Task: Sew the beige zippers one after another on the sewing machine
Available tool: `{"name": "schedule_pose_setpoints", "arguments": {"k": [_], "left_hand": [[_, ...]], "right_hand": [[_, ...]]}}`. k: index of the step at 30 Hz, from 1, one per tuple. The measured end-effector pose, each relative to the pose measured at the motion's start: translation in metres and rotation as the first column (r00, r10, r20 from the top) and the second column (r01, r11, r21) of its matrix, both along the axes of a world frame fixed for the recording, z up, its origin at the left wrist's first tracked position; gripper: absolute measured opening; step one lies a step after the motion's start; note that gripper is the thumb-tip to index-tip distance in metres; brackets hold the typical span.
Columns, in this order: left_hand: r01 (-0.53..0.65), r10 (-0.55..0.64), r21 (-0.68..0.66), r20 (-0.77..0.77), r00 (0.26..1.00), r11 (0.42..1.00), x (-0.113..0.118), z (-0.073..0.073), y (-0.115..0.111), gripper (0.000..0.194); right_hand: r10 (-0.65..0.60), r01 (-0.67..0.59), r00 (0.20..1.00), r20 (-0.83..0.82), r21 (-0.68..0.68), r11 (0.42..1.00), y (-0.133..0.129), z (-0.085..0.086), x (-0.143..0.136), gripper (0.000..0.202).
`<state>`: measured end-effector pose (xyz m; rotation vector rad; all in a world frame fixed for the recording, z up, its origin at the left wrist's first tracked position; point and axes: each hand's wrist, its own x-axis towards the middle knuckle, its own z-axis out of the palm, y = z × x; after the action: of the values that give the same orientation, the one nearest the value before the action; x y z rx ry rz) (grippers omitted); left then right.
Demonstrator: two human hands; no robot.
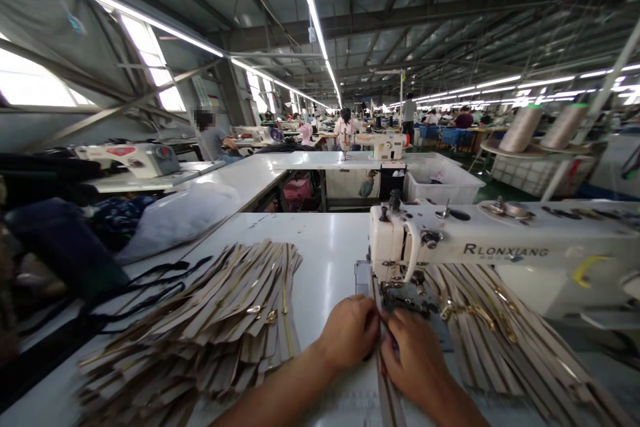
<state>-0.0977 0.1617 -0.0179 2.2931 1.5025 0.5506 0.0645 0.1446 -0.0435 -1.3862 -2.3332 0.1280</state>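
Note:
Just in front of the needle area of a white sewing machine (450, 233), a beige zipper strip (384, 390) runs toward me. My left hand (350, 330) is closed on the strip from the left side. On the right side, my right hand (414, 353) pinches the same strip, close against my left hand. A large pile of beige zipper strips (240, 307) with gold teeth and pulls lies on the white table (320, 240) to the left. More zipper strips (485, 320) hang fanned out beneath and beside the machine arm at the right.
White cloth (185, 217) and dark straps (150, 287) lie at the left edge. Beyond the table stand another sewing machine (383, 145) and a white bin (443, 180). Thread cones (521, 128) rise at the right. Several people sit farther back.

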Motion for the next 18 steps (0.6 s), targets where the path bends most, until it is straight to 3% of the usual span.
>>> {"name": "schedule_pose_setpoints", "arguments": {"k": [4,7,9,13,15,18], "left_hand": [[-0.121,0.121,-0.013,0.094,0.988,0.993,-0.01,0.017,0.001,0.02],[-0.206,0.183,0.105,0.193,0.964,0.973,-0.038,0.046,0.005,0.023],[-0.317,0.285,0.177,0.182,0.941,0.932,-0.065,0.069,0.007,0.024],[-0.504,0.535,0.298,-0.026,0.845,0.811,-0.125,0.102,0.007,0.023],[-0.584,0.642,0.279,-0.202,0.74,0.762,-0.149,0.105,0.008,0.025],[-0.664,0.658,0.183,-0.47,0.589,0.725,-0.169,0.093,0.011,0.027]], "right_hand": [[0.077,-0.061,0.988,-0.131,0.119,0.991,0.001,-0.012,0.003,0.03],[0.098,-0.071,0.981,-0.169,0.161,0.984,0.004,-0.02,0.006,0.026],[0.107,-0.077,0.98,-0.17,0.177,0.981,0.006,-0.023,0.007,0.024],[0.121,-0.088,0.977,-0.175,0.186,0.979,0.008,-0.025,0.008,0.021],[0.122,-0.088,0.976,-0.18,0.186,0.979,0.008,-0.024,0.008,0.021],[0.118,-0.083,0.973,-0.197,0.177,0.981,0.006,-0.021,0.006,0.02]]}}
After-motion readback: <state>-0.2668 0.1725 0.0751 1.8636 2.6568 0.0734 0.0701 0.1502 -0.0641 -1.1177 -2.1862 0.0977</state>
